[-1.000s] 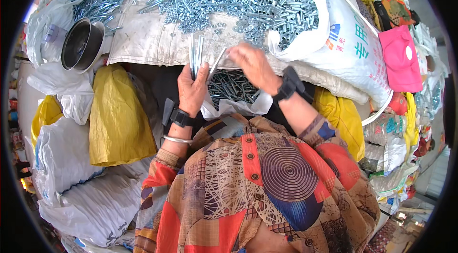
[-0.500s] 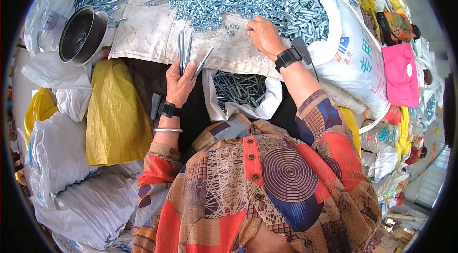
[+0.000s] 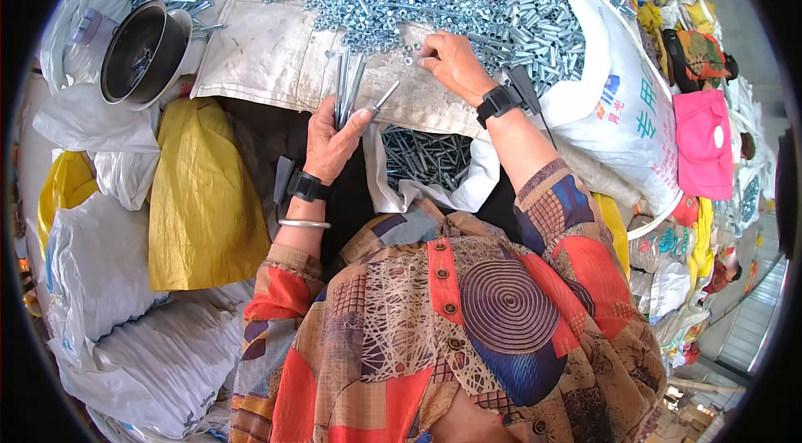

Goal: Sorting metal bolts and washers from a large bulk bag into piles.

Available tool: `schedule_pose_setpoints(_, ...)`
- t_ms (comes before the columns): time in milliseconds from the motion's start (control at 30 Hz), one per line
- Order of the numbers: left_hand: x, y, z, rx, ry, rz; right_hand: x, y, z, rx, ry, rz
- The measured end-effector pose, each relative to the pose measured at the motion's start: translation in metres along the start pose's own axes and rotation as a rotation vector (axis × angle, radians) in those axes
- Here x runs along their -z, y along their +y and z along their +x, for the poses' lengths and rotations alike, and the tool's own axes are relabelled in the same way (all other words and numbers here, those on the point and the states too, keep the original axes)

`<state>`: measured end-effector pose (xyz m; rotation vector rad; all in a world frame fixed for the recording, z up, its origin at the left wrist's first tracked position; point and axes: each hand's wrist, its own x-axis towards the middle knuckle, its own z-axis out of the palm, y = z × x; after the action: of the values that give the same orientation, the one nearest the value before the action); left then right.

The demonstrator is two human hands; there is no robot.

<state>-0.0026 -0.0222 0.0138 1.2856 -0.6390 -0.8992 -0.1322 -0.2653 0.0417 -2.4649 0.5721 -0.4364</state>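
Left grip [image 3: 329, 142] around metal rods [image 3: 357, 85]

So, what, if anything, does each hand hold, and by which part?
The left hand holds metal rods by their lower parts; right hand: cannot tell.

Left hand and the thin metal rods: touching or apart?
Touching: the head view shows the left hand clasping the thin metal rods between thumb and fingers.
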Motion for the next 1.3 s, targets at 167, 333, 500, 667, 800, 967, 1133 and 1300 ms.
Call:
schedule_pose_setpoints(167,-0.005,0.001,0.003,0.002,0.006,0.053,-0.001,-0.007,-0.004,-0.026,0.086,0.054)
schedule_pose_setpoints(333,-0.008,-0.001,0.003,-0.003,0.004,0.070,0.004,0.000,0.005,0.000,-0.019,-0.006)
schedule_pose_setpoints(500,-0.010,-0.002,0.004,-0.016,0.018,0.058,0.003,-0.006,0.004,0.057,-0.023,-0.089)
schedule_pose_setpoints(667,-0.010,-0.002,0.004,-0.042,0.017,0.086,0.004,-0.015,0.004,0.024,-0.051,-0.026)
schedule_pose_setpoints(800,-0.011,-0.002,0.006,-0.033,0.011,0.103,0.009,-0.017,0.000,0.078,-0.033,-0.036)
schedule_pose_setpoints(967,-0.009,-0.006,0.008,-0.051,0.012,0.182,0.004,-0.042,-0.022,-0.283,-0.023,0.523)
schedule_pose_setpoints(1133,-0.010,-0.007,0.009,-0.082,0.014,0.234,0.004,-0.065,-0.043,-0.247,-0.002,0.818)
schedule_pose_setpoints(1300,-0.015,-0.007,0.010,-0.150,0.040,0.288,-0.005,-0.075,-0.054,-0.235,0.167,0.939)
